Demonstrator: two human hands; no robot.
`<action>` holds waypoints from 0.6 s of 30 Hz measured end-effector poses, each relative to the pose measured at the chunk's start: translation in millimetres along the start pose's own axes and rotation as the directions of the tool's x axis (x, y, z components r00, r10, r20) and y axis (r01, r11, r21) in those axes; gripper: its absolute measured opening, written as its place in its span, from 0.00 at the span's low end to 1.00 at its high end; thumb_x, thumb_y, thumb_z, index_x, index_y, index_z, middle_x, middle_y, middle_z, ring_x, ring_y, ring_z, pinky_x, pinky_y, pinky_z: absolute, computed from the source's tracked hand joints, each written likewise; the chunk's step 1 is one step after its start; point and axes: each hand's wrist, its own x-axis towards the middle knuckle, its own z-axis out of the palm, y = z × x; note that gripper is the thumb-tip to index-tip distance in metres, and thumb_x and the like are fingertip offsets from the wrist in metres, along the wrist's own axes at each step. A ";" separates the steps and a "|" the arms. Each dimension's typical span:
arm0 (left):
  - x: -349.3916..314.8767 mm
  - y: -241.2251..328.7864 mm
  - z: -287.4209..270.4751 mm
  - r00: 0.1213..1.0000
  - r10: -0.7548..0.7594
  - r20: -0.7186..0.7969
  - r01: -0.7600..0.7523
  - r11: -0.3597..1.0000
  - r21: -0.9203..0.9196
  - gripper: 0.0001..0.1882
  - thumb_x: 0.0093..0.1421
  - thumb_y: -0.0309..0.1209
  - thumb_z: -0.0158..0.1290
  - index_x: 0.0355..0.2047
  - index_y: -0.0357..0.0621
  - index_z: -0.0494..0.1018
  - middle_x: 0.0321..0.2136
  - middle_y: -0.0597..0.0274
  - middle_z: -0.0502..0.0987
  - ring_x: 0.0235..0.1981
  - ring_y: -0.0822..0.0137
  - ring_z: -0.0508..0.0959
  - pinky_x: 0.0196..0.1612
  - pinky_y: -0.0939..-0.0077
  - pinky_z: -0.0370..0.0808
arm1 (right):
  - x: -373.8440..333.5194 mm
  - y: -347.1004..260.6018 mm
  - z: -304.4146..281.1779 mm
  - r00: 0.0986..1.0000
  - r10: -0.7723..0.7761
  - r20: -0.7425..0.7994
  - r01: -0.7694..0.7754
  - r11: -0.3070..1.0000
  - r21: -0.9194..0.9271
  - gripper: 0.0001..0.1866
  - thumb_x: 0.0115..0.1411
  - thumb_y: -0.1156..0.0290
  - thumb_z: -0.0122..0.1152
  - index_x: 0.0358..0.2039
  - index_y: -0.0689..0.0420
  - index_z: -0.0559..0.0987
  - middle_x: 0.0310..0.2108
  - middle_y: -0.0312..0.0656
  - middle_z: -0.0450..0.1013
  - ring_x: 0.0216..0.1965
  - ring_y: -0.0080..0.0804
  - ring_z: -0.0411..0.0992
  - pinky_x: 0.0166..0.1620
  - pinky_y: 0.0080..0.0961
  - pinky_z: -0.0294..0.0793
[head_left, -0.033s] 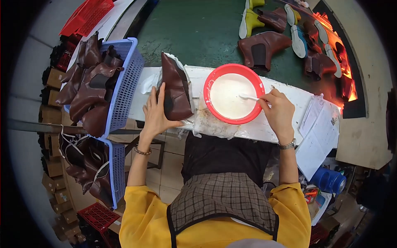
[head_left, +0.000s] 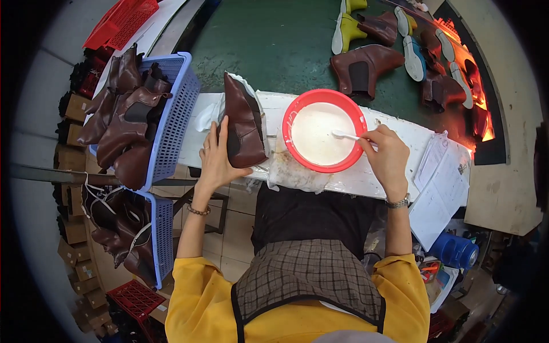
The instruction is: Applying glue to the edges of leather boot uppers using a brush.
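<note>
A brown boot upper lies on the white board, its toe pointing away from me and a white lining edge showing. My left hand holds it at the near left, thumb along the near end and fingers against its left side. Right of it is a red bowl holding white, creamy liquid. My right hand pinches a slim white brush, much like a toothbrush, over the bowl's right rim. The brush's head is at the liquid's surface; its bristles cannot be made out.
Blue baskets of brown boot uppers stand on the left. Beyond the white board runs a green belt carrying boots and lasts toward an orange-glowing heater. Papers hang at the board's right end; a stained cloth lies below the bowl.
</note>
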 end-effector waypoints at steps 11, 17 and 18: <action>-17.8 31.1 -25.3 0.916 0.116 -0.385 -0.199 0.963 -0.184 0.53 0.45 0.22 0.66 0.73 0.49 0.58 0.65 0.39 0.60 0.61 0.34 0.64 0.64 0.46 0.64 | -0.7 -18.3 -8.6 0.990 0.141 0.005 -0.120 0.823 0.555 0.07 0.59 0.73 0.73 0.38 0.57 0.88 0.30 0.37 0.78 0.27 0.22 0.74 0.29 0.19 0.70; -26.1 64.0 -47.4 0.881 0.281 -0.381 -0.385 0.894 -0.231 0.55 0.38 0.20 0.69 0.70 0.43 0.60 0.67 0.39 0.59 0.63 0.36 0.63 0.66 0.48 0.62 | 7.4 -46.4 0.5 0.999 0.032 -0.039 0.003 0.738 0.675 0.09 0.57 0.76 0.75 0.39 0.57 0.88 0.31 0.36 0.78 0.28 0.17 0.72 0.28 0.15 0.68; -28.6 64.8 -47.4 0.858 0.316 -0.404 -0.440 0.859 -0.261 0.54 0.39 0.21 0.69 0.70 0.43 0.61 0.67 0.39 0.59 0.63 0.37 0.63 0.66 0.49 0.62 | 8.6 -43.8 -0.4 0.997 0.041 -0.062 0.011 0.748 0.664 0.08 0.57 0.76 0.74 0.39 0.58 0.88 0.31 0.36 0.78 0.28 0.17 0.72 0.28 0.15 0.68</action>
